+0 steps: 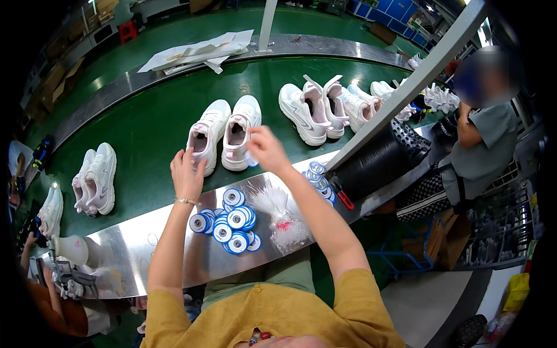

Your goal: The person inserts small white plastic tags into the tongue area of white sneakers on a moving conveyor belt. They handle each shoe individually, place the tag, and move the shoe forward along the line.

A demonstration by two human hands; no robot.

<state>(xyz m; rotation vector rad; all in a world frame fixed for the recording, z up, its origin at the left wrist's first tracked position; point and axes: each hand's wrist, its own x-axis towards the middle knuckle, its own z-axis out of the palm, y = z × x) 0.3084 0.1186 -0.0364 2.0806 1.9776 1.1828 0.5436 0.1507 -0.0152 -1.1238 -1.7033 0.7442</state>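
Note:
A pair of white sports shoes with pink linings stands in front of me on the green conveyor belt, heels toward me. My left hand (188, 175) is at the heel of the left shoe (210, 132), fingers apart. Beside the heel of the right shoe (242, 124), my right hand (266, 151) is closed and slightly blurred. A pale blue-and-white round tag (251, 159) shows under its fingers. On the metal ledge below lie a pile of blue-rimmed round tags (237, 219) and a bundle of clear plastic fasteners (278, 216).
More blue-rimmed tags (318, 181) and red-handled cutters (342, 194) lie right of my forearm. White shoe pairs (96, 180) stand farther along the belt (145, 156) on both sides. A slanted metal post (400, 93) crosses the right. A co-worker (484, 145) stands there.

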